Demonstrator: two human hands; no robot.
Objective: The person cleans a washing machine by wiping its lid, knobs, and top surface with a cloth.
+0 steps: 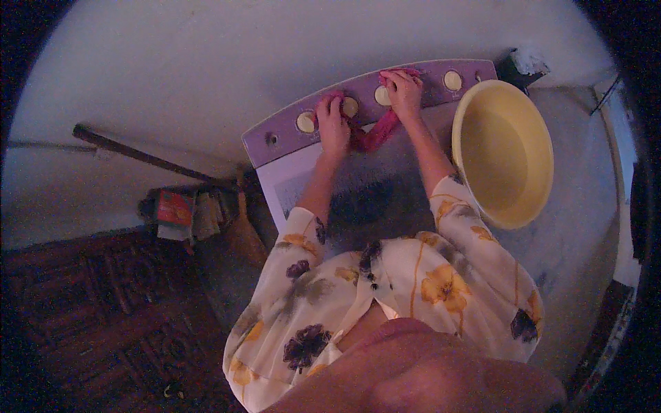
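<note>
A purple control panel (289, 130) with several round cream knobs runs across the top of what looks like a washing machine. My left hand (333, 124) grips one end of a pink cloth (379, 137) against the panel, between the two left knobs. The cloth hangs in a loop below the panel and reaches up to my right hand (406, 95). That hand pinches another part of it at the panel's upper edge, beside a cream knob (382, 96). My fingers partly cover the cloth and the panel face.
A large yellow plastic basin (508, 155) sits at the machine's right, close to my right forearm. Left of the machine, a broom (240, 237) leans near a red box (174, 208). A dark pole (144, 155) slants along the pale wall. A carved wooden surface (113, 310) lies lower left.
</note>
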